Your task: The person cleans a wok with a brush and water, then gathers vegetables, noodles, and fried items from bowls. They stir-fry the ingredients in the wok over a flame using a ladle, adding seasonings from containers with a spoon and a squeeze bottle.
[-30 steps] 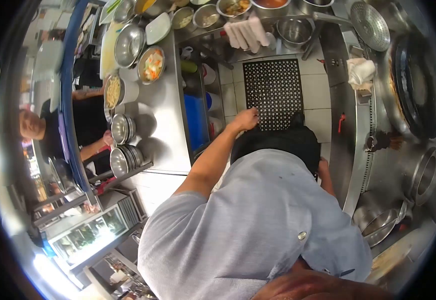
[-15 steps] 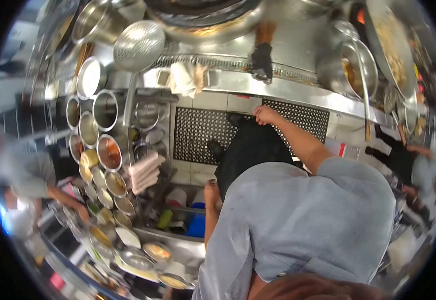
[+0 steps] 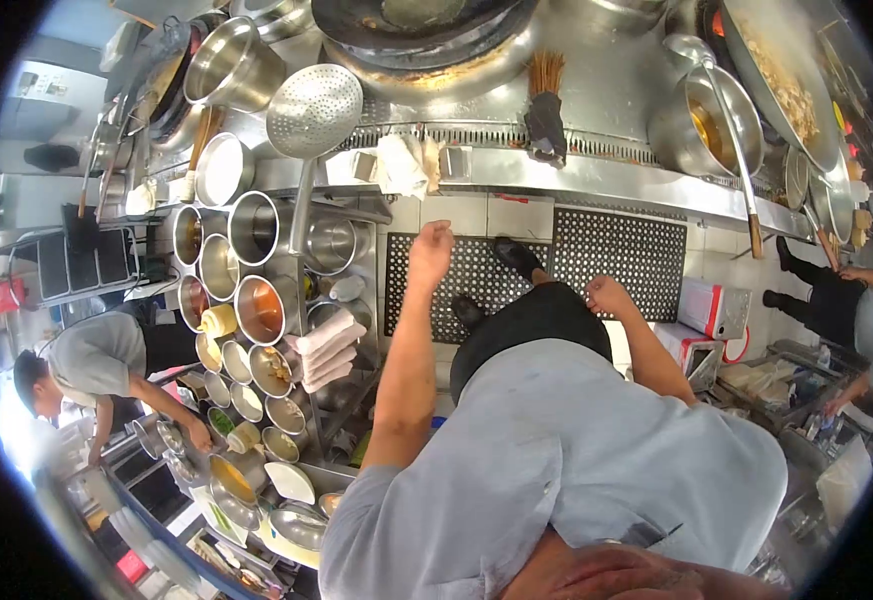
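My left hand is stretched forward over the floor mat, fingers curled in, with nothing visible in it. It is nearest to a folded white cloth on the stove's front rail, without touching it. My right hand hangs low beside my right thigh, its fingers also curled and nothing showing in them. A large perforated skimmer rests on the stove edge, its handle reaching toward me. A bamboo wok brush with a dark wrapped handle lies on the stove top.
A wok sits ahead. At left, several metal pots, one with red sauce, stand beside folded pink cloths. A ladle lies across a pot at right. One co-worker bends at left; another is at far right.
My left hand has swung forward and up, while my right hand has drawn back toward my thigh. My feet have shifted on the mats, and the surroundings have moved rightward in view.
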Action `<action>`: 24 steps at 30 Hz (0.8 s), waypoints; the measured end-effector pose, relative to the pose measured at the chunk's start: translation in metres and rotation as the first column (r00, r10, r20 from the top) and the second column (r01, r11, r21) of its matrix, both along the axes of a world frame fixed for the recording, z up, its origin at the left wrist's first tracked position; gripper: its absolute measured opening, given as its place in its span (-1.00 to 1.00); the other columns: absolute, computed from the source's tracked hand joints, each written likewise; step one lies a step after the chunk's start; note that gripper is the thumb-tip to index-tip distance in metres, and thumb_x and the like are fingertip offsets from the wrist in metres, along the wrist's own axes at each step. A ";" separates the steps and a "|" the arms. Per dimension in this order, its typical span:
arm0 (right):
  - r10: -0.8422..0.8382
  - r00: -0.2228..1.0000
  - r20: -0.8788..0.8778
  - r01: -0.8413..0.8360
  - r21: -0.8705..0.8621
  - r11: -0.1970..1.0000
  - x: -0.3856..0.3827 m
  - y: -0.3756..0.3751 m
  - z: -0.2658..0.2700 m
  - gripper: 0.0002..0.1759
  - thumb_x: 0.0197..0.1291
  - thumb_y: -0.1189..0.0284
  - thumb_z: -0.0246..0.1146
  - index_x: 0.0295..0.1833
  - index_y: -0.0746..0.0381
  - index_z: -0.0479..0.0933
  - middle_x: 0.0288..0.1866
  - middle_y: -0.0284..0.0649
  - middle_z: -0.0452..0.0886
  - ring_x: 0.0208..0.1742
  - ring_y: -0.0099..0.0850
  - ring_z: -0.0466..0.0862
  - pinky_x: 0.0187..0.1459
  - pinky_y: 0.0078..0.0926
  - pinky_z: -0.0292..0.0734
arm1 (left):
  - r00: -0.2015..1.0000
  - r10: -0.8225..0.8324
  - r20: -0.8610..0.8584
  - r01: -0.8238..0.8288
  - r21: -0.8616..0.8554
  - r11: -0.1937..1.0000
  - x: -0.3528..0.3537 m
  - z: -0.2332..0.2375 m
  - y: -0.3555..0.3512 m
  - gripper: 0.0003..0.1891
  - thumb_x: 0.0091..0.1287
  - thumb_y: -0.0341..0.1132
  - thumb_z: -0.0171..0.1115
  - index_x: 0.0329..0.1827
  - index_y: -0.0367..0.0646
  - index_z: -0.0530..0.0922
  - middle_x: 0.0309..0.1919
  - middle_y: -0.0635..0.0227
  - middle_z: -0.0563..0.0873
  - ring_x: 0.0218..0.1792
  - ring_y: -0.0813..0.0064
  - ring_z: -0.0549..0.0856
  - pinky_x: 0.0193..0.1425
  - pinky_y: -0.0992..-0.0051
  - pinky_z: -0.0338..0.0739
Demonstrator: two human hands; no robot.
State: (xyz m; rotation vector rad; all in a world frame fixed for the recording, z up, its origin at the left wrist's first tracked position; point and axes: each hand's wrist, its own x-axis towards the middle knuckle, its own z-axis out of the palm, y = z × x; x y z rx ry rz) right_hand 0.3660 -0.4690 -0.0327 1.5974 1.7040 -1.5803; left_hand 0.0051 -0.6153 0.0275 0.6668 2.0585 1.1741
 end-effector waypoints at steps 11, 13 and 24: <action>0.151 0.972 -0.179 0.098 0.897 0.431 -0.023 0.074 0.149 -0.75 0.09 0.43 0.21 -0.08 0.22 0.57 -0.16 0.02 0.63 -0.05 -0.02 0.61 0.02 -0.11 0.49 | 0.871 0.081 -0.484 -0.177 -0.155 0.972 -0.116 0.002 0.068 -0.39 0.17 -0.09 0.34 0.10 -0.45 0.46 -0.05 -0.16 0.63 -0.02 -0.06 0.63 0.09 0.20 0.48; -0.050 0.998 -0.027 0.033 0.992 0.125 0.002 0.113 0.219 -0.69 0.07 0.43 0.23 -0.01 0.19 0.54 -0.09 0.00 0.61 0.01 -0.02 0.58 0.07 -0.11 0.46 | 0.861 -0.037 -0.507 -0.079 -0.205 0.976 -0.131 -0.006 0.069 -0.31 0.06 -0.04 0.40 0.07 -0.49 0.47 -0.05 -0.21 0.63 -0.01 -0.10 0.62 0.10 0.17 0.48; -0.328 0.944 -0.036 0.215 0.822 0.528 0.078 0.191 0.205 -0.72 0.09 0.37 0.21 -0.10 0.28 0.51 -0.33 0.14 0.62 -0.19 0.09 0.64 -0.15 -0.06 0.51 | 0.899 -0.051 -0.434 -0.144 -0.405 0.903 -0.128 0.076 0.095 -0.42 -0.01 -0.11 0.39 -0.09 -0.50 0.57 -0.19 -0.18 0.69 -0.12 -0.05 0.68 0.03 0.21 0.51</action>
